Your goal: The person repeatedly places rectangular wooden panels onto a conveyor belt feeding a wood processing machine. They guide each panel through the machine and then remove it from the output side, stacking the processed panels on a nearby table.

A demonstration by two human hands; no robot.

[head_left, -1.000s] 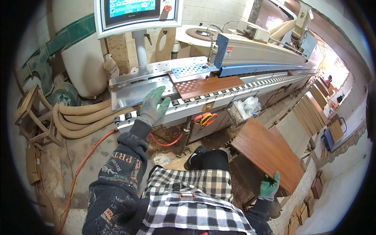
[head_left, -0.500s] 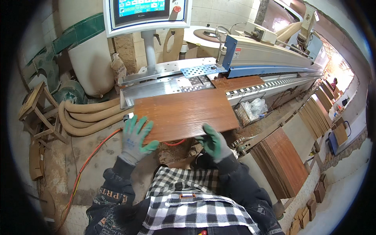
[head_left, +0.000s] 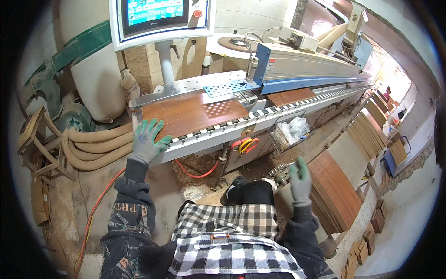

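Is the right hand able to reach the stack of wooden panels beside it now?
Probably yes. The right hand hangs open beside the stack of wooden panels, and nothing lies between them.

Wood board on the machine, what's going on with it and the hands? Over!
Left hand flat on the board's near corner. Right hand open, empty, above the board stack. Board lies on the machine's belt; nothing blocking it.

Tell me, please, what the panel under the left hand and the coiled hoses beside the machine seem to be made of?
The panel under the left hand looks like wood or a wood-faced board: reddish-brown, streaked grain, flat with a slight sheen. The hoses look like flexible plastic or rubber: tan, matt, bent in loose curves. Neither is certain from looks alone.
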